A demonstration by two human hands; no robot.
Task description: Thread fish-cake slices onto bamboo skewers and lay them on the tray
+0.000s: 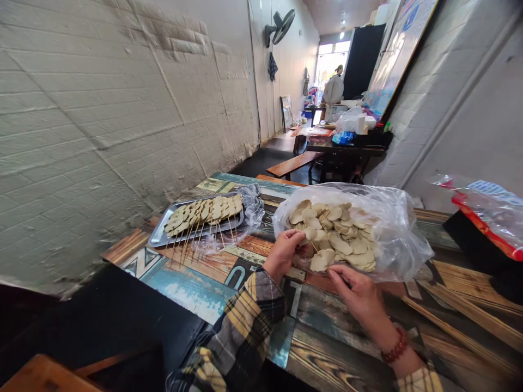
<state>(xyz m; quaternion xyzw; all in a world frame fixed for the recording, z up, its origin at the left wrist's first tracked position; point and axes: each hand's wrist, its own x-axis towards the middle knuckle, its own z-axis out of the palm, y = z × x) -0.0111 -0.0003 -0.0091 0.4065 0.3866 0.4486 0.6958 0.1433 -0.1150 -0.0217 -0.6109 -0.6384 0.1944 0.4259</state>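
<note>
My left hand [286,251] is closed in a pinch on a thin wooden skewer [314,246], most of it hidden by the fingers. Between my hands is a pale beige food slice [322,260], whose lower edge my right hand [359,296] pinches between thumb and fingers. Just beyond lies a clear plastic bag [402,234], spread open around a heap of similar thin, roundish slices [339,231]. On the left a metal tray [157,237] carries several skewers threaded with overlapping slices [204,213], their sticks hanging over its near edge.
Crumpled plastic [252,204] lies against the tray. Loose wooden sticks [461,332] rest on the patterned table [192,288] at right, near a black box with red-edged plastic [486,234]. A bench [294,163], another cluttered table and a person [334,87] are farther back.
</note>
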